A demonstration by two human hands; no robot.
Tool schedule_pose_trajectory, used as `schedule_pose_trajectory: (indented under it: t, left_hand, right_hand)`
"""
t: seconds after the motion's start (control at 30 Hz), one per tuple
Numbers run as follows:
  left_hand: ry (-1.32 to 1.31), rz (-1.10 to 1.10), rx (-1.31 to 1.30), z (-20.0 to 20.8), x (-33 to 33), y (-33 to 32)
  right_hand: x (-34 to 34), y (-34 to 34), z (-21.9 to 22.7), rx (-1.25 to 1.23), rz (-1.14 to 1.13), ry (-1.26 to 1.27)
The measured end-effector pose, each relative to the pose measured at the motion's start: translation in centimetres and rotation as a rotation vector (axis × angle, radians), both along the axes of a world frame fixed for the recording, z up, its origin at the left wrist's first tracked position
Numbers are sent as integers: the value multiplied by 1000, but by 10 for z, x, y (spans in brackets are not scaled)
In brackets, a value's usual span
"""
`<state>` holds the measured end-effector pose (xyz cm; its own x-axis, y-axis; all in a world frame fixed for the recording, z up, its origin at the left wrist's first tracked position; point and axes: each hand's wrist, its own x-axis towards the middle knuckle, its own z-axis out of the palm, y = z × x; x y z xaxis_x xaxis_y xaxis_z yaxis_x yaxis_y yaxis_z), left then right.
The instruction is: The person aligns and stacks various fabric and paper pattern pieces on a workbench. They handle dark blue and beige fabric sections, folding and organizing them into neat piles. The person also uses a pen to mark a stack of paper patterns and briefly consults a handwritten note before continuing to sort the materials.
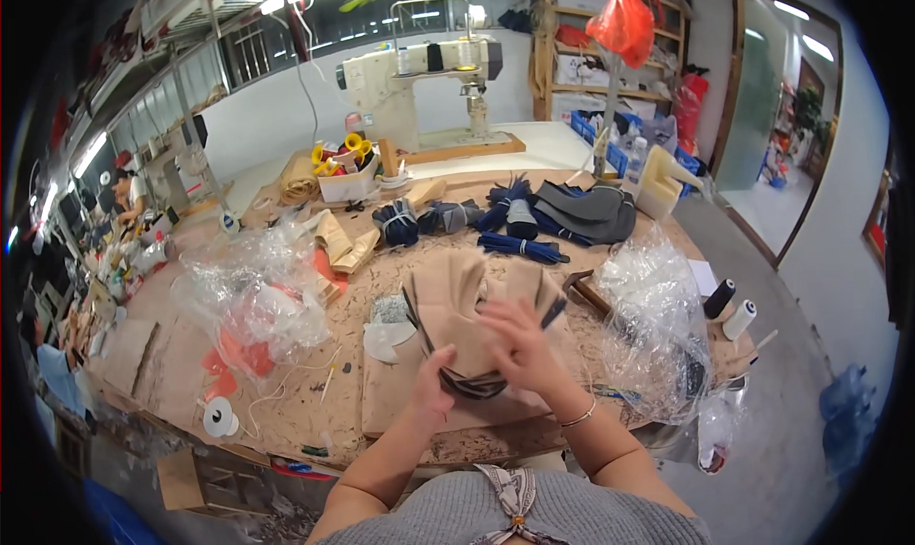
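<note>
A tan piece of sewn material with dark edges (448, 302) stands in front of me over the table's near part; it looks like a bag body, though its kind is not certain. My left hand (436, 385) grips its lower left edge, thumb on the near face and the other fingers mostly hidden behind. Over the right part of that face lies my right hand (518, 347), its fingers spread and slightly bent. A hammer (589, 295) lies just right of the piece. Left of it sit a white scrap (388, 340) and a grey speckled block (389, 308).
Tied bundles of dark blue and grey pieces (519, 219) lie beyond. Clear plastic bags (257, 287) (653, 316) flank the work. Thread cones (739, 318) stand at the right edge, a white spool (220, 418) at the left. A sewing machine (419, 92) stands behind.
</note>
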<state>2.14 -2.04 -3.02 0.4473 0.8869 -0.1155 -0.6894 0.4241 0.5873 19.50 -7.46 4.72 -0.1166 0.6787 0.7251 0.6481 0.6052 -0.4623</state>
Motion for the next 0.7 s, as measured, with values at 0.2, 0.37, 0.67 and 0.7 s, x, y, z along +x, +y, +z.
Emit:
schedule_pose_trajectory:
  t: [0.2, 0.37, 0.67, 0.7]
  left_hand:
    - [-489, -126, 135, 52, -15, 45]
    - [-428, -79, 277, 66, -8, 55]
    - [74, -59, 109, 18, 17, 52]
    - [17, -86, 100, 27, 22, 59]
  right_hand:
    - [44, 42, -34, 20, -159, 1124]
    - [25, 78, -63, -1017, 707, 1457]
    - [62, 61, -60, -683, 553, 1749]
    - [63, 64, -66, -671, 584, 1768]
